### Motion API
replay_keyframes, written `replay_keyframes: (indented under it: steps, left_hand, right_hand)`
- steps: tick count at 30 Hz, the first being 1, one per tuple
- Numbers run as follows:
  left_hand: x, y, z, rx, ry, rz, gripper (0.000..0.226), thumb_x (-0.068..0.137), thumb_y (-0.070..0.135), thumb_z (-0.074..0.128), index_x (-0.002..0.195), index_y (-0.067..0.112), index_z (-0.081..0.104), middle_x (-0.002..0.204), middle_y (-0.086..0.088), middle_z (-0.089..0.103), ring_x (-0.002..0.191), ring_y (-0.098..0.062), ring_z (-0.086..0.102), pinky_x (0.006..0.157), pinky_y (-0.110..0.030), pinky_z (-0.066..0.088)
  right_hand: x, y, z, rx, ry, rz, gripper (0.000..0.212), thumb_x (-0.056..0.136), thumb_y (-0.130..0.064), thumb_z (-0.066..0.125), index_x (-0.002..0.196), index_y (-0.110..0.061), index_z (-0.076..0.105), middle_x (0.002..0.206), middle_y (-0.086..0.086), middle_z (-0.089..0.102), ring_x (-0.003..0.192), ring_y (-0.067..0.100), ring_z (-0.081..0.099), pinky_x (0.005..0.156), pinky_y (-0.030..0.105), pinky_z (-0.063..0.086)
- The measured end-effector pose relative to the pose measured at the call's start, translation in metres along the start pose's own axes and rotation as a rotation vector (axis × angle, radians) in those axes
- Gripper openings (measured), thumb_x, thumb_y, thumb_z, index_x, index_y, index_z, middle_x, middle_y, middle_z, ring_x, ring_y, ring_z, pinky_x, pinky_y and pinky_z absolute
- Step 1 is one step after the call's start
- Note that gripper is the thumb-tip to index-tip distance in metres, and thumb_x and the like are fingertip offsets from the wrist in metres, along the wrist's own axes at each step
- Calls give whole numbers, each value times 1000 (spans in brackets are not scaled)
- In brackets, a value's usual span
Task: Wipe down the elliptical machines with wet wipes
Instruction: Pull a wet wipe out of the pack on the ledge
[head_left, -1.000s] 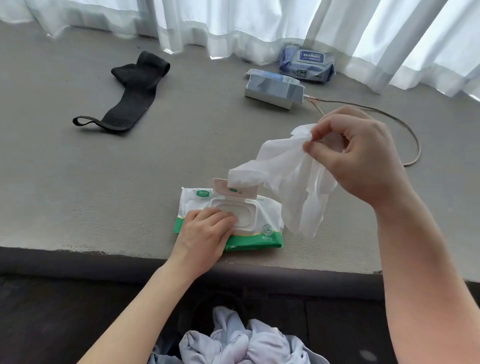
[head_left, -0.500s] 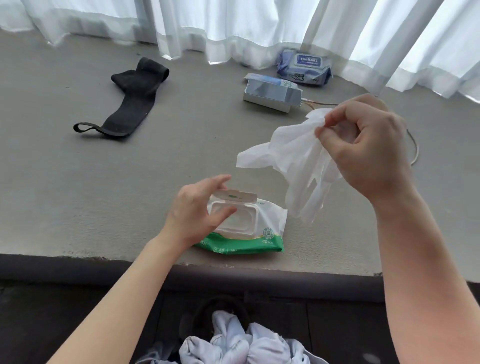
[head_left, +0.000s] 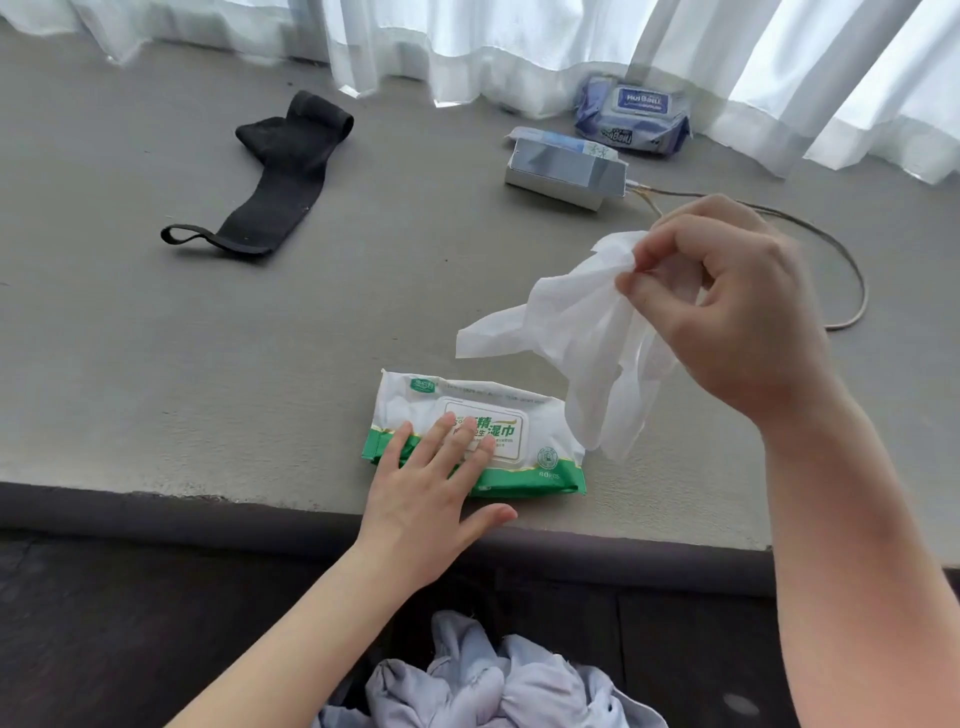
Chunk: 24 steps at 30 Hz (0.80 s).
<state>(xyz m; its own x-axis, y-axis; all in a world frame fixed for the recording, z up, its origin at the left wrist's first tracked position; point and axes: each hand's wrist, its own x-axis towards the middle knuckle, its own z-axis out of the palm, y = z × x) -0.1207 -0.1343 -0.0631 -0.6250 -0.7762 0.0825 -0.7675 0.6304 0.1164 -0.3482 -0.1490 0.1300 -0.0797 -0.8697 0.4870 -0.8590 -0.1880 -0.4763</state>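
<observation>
A white and green pack of wet wipes (head_left: 524, 415) lies near the front edge of the grey ledge (head_left: 208, 364), its lid flap down flat. My left hand (head_left: 431, 488) presses on the lid with straight, spread fingers. Up and to the right, my right hand (head_left: 727, 312) pinches a white wet wipe (head_left: 576, 338) between thumb and fingertips; the wipe hangs loose above the pack's right end. No elliptical machine is in view.
A black strap (head_left: 280, 176) lies at the back left. A small silver box (head_left: 566, 171) with a cable (head_left: 852, 291) and a blue wipe pack (head_left: 634, 119) sit by the white curtains (head_left: 519, 47). Pale crumpled cloth (head_left: 493, 680) lies below the ledge.
The pack's lid was standing open and is now pressed flat under my left hand. My right hand keeps the wipe lifted clear of the pack.
</observation>
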Motion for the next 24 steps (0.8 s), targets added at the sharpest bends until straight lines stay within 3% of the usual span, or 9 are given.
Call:
replay_keyframes:
  steps: [5, 7, 9, 11, 12, 14, 17, 21, 24]
  left_hand:
    - [1, 5, -10, -88, -25, -20, 83, 95, 72, 10, 125, 21, 67, 133, -2, 63, 128, -24, 56, 109, -45, 26]
    - [9, -3, -21, -373, 27, -73, 74, 93, 73, 24, 122, 22, 69, 131, 4, 64, 129, -16, 53, 114, -38, 29]
    - [14, -21, -40, -818, 35, -234, 44, 92, 57, 53, 115, 23, 71, 120, 14, 65, 116, 0, 55, 110, -31, 38]
    - [8, -39, -54, -995, 288, -344, 22, 82, 41, 66, 102, 32, 68, 108, 19, 66, 103, 4, 59, 98, -26, 47]
    - [3, -42, -60, -1039, 403, -379, 23, 78, 41, 68, 100, 36, 65, 106, 18, 67, 101, 4, 62, 93, -21, 50]
    - [-4, -38, -69, -1147, 453, -355, 36, 73, 44, 73, 106, 40, 59, 108, 13, 67, 100, -1, 65, 87, -15, 50]
    - [1, -29, -67, -1140, 411, -329, 50, 78, 24, 83, 115, 40, 53, 106, 13, 66, 92, -3, 66, 79, -13, 52]
    - [15, -33, -45, -794, 438, -374, 28, 85, 4, 73, 109, 18, 70, 95, 8, 70, 76, -7, 63, 71, -23, 53]
    - [18, -40, -22, -607, 473, -163, 19, 80, -3, 65, 92, 9, 75, 91, -1, 73, 80, -18, 66, 72, -27, 50]
  right_hand:
    - [9, -13, -21, -94, -197, -105, 3, 81, -14, 68, 81, -11, 69, 89, -3, 58, 80, 5, 48, 74, 0, 32]
    - [15, -21, -25, -162, -322, -138, 5, 82, -9, 70, 79, -13, 69, 86, -5, 56, 77, 5, 46, 71, 3, 32]
    - [21, -31, -19, -232, -458, -194, 7, 82, -5, 69, 79, -12, 71, 82, -7, 53, 75, 9, 47, 68, 11, 30]
    - [24, -42, 2, -289, -573, -262, 8, 83, -5, 65, 82, -9, 72, 82, -4, 51, 79, 18, 53, 70, 17, 28]
    - [24, -47, 17, -301, -620, -281, 9, 84, -7, 63, 85, -8, 73, 84, -2, 53, 84, 21, 55, 70, 19, 28]
    - [23, -57, 50, -307, -723, -273, 13, 85, -10, 63, 93, -9, 73, 94, 3, 61, 95, 21, 58, 74, 20, 30]
    - [23, -66, 86, -298, -805, -241, 17, 84, -14, 70, 101, -10, 74, 105, 5, 67, 99, 20, 59, 73, 19, 31]
    - [28, -60, 83, -260, -820, -204, 17, 82, -16, 74, 99, -12, 75, 99, 2, 64, 96, 18, 59, 70, 17, 30]
    - [29, -50, 54, -227, -789, -164, 14, 81, -9, 73, 93, -15, 77, 92, -3, 59, 91, 17, 59, 74, 18, 34]
